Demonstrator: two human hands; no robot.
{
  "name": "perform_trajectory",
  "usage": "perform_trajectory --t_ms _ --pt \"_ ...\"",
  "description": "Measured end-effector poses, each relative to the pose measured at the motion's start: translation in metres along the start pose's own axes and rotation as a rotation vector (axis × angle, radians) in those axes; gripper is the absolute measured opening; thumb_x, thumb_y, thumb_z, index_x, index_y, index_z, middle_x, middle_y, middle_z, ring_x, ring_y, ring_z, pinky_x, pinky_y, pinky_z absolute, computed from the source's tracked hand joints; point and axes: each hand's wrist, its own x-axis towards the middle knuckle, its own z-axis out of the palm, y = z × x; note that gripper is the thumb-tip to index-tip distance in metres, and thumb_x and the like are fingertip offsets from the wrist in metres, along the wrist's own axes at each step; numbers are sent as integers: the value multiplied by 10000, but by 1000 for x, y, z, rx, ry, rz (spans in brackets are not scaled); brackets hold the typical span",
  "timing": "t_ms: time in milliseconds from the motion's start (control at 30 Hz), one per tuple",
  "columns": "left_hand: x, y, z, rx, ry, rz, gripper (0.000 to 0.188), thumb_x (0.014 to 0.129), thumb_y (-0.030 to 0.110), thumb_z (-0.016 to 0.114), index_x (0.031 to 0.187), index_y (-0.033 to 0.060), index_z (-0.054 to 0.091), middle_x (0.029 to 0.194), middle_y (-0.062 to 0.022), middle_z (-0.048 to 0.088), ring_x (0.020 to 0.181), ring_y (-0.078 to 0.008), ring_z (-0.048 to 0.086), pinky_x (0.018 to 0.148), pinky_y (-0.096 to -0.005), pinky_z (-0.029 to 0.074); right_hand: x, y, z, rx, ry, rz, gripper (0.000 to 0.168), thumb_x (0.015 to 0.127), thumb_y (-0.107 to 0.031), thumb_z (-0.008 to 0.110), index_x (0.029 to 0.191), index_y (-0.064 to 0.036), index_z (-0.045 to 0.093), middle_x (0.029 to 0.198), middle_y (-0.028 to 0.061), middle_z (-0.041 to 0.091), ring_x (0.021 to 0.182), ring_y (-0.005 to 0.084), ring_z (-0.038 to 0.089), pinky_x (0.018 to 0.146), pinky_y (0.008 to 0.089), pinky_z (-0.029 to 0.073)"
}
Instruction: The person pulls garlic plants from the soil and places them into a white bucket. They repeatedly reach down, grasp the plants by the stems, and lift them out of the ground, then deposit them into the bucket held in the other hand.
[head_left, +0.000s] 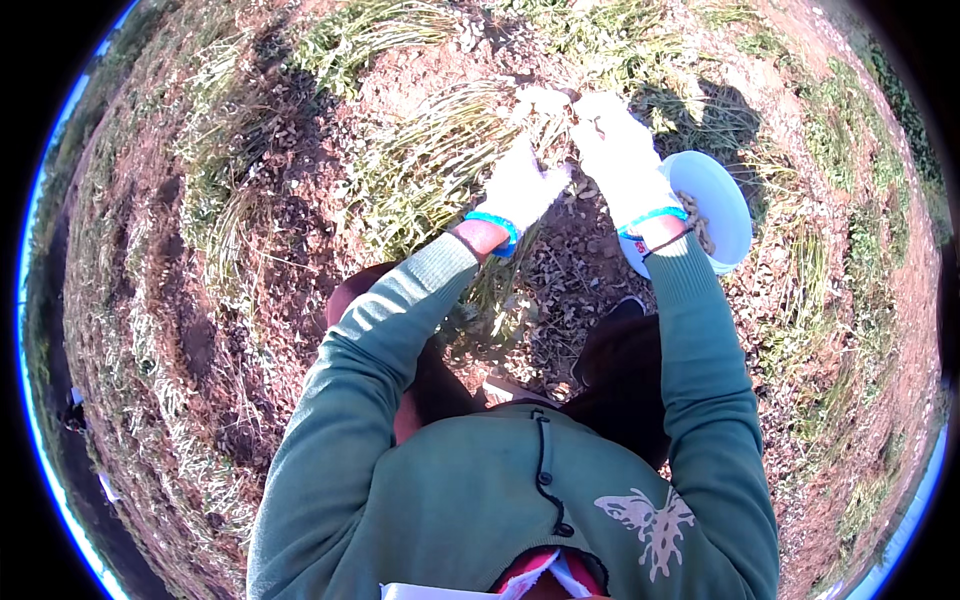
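White work gloves with blue cuffs cover both hands. My left hand (521, 180) is at the root end of a pile of uprooted peanut plants (442, 150), its thumb apart from the fingers; glare hides whether it grips any stems. My right hand (616, 142) is just to the right, at the same tangle of roots and pods (551, 135); its fingertips are washed out by the sun. Under and beside my right wrist stands a white plastic bucket (731, 202), tilted in view, with harvested peanut pods (697, 221) inside.
More pulled plants (375, 34) lie beyond the hands, with others in rows at left and right (806, 292). Dry leaves and reddish soil (570, 255) lie between my legs. A shoe (630, 306) is beside the bucket's base.
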Motion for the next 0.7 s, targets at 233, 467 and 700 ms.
perform_trajectory --t_ms 233,467,700 --pt "-2 1 -8 -238 -111 22 677 866 330 692 1366 -28 411 1109 -178 661 953 -245 646 878 -367 504 7 -10 -20 549 -104 275 198 916 -207 651 1034 -53 689 772 29 639 634 130 582 562 265 456" --pt "-2 -11 -12 -196 -154 -80 775 854 364 717 1381 -78 359 1159 -209 637 1032 -250 624 919 -376 489 12 2 -66 1304 10 445 159 962 -127 552 1016 -4 638 887 56 644 758 142 622 660 235 501" --pt "-7 -5 1 -88 -53 28 598 801 384 729 1199 -8 518 990 -227 678 934 -380 658 861 -450 511 10 -12 -42 687 -53 205 274 903 -150 637 1140 -16 658 1008 81 682 844 139 643 749 237 521"
